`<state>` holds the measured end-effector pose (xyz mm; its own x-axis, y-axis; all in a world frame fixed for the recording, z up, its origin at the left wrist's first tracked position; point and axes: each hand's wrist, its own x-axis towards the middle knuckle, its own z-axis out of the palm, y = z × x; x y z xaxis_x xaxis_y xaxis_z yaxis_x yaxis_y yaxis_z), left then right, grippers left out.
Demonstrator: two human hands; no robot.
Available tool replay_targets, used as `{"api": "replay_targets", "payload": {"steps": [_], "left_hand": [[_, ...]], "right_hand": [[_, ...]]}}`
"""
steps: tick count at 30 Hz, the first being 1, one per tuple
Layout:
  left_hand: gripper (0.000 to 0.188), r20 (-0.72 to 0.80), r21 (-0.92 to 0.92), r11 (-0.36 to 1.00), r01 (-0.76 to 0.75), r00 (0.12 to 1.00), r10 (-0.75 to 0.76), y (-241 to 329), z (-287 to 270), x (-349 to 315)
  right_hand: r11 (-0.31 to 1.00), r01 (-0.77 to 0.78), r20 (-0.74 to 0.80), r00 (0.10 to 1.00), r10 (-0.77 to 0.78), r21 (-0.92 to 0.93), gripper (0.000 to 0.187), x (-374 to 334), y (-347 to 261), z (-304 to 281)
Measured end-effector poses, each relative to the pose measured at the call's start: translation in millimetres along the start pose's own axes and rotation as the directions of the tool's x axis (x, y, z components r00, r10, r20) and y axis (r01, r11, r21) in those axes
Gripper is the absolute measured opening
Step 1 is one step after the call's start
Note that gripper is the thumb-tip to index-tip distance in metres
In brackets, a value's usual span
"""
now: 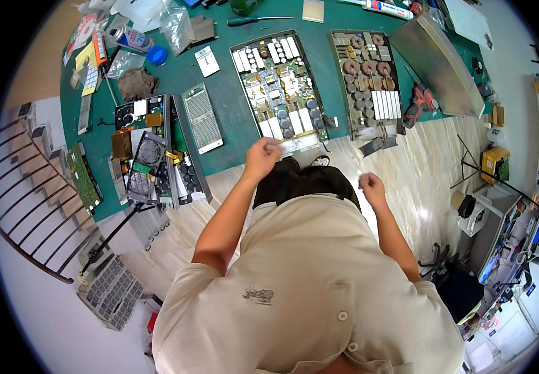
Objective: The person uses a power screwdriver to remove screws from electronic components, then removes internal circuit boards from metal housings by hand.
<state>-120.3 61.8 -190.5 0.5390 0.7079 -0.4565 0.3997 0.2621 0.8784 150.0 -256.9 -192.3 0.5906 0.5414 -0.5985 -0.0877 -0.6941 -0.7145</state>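
An open metal chassis with a circuit board [280, 87] lies on the green bench before me, filled with capacitors, white blocks and small parts. My left hand [262, 157] is at its near left corner, fingers curled together beside the front edge; whether they grip anything is hidden. Off the bench edge to the right, my right hand [373, 188] is raised with thumb and fingers pinched. A tiny pale spot shows at its fingertips, too small to name. A second open chassis [368, 81] with brown ring coils lies to the right.
A perforated metal cover [202, 118] and a stacked open electronics unit [157, 156] stand left. A red-black power tool [420, 105] and a tilted metal panel [437, 65] are right. A screwdriver [244, 20], spray can [131, 38] and blue cap [156, 55] lie farther back.
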Motion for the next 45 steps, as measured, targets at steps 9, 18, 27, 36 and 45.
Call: {"api": "replay_targets", "payload": {"steps": [9,18,27,36,45], "left_hand": [[0.028,0.159,0.104,0.991,0.082,0.982,-0.098,-20.9,8.0,-28.5],[0.028,0.118,0.195,0.973,0.121,0.982,-0.146,-23.1,3.6,-58.0],[0.027,0.087,0.23,0.966,0.12,0.986,-0.144,-39.1,2.4,-60.5],[0.033,0.096,0.268,0.961,0.061,0.991,-0.09,-9.5,7.9,-48.8],[0.058,0.007,0.797,0.554,-0.238,0.923,0.386,36.7,1.5,-17.9]], "right_hand": [[0.739,0.236,0.088,0.968,-0.234,-0.631,0.035,66.4,-137.5,103.7],[0.442,0.316,0.201,0.937,-0.286,-0.84,0.025,97.5,-149.2,134.8],[0.458,0.344,0.204,0.922,-0.328,-0.82,0.021,103.0,-144.1,134.0],[0.542,0.335,0.157,0.925,-0.347,-0.771,0.02,97.3,-143.0,127.6],[0.165,0.734,0.417,0.539,-0.732,-0.659,0.049,98.0,-179.1,132.3]]}}
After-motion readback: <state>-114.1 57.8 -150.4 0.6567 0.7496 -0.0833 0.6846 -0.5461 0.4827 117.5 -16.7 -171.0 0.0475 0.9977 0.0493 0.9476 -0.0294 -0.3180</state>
